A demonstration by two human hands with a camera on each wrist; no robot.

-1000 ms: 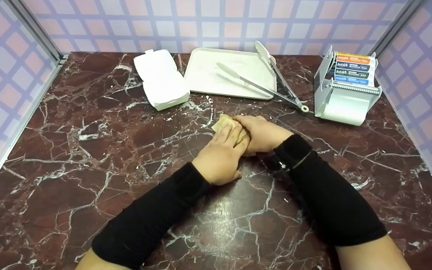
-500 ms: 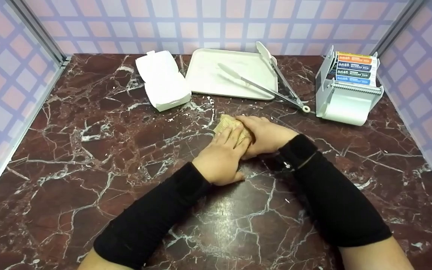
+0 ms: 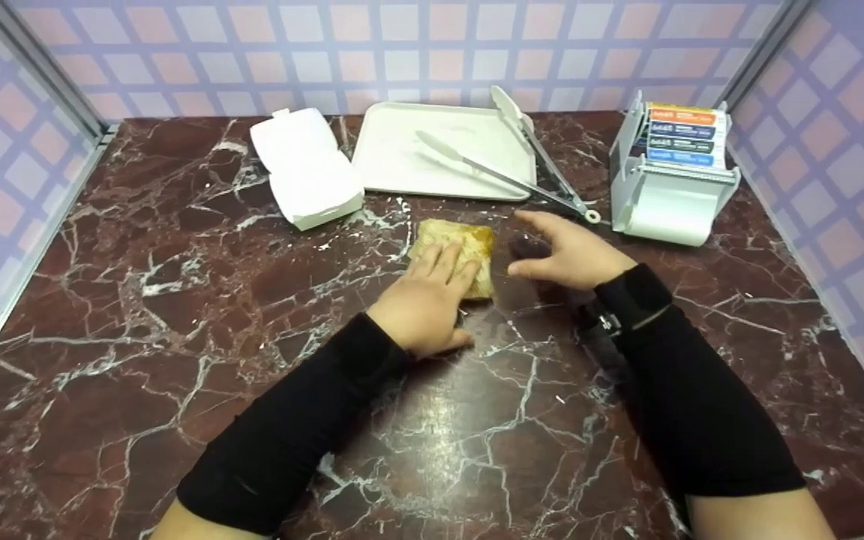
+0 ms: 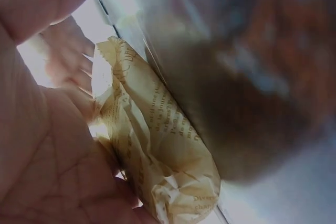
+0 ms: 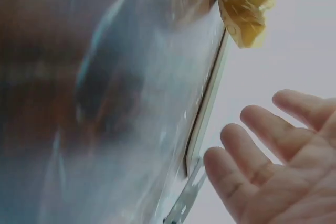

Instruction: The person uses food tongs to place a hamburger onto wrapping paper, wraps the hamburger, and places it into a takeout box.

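On the marble-patterned tabletop lies a packet [image 3: 481,244] wrapped in yellowish printed paper, with a darker greasy-looking patch at its upper right. My left hand [image 3: 423,304] rests on top of it, fingers extended over the paper. In the left wrist view the wrapped packet [image 4: 170,140] shows crumpled folds and brown lettering beside the palm. What is inside the paper is hidden. To the packet's right, my right hand [image 3: 571,251] hovers apart from it with nothing in its grasp. The right wrist view shows this hand's spread fingers [image 5: 262,129] below the wrapped packet [image 5: 244,3].
An unfolded white box [image 3: 316,187] stands at the back left. Beside it is a cream tray [image 3: 394,150], with metal tongs [image 3: 507,176] lying spread across its right side. A dispenser [image 3: 676,195] with label rolls stands at the back right.
My right hand has let go of the packet and moved off to the right, fingers spread. The left hand stays on the packet, which now lies flatter and more exposed.
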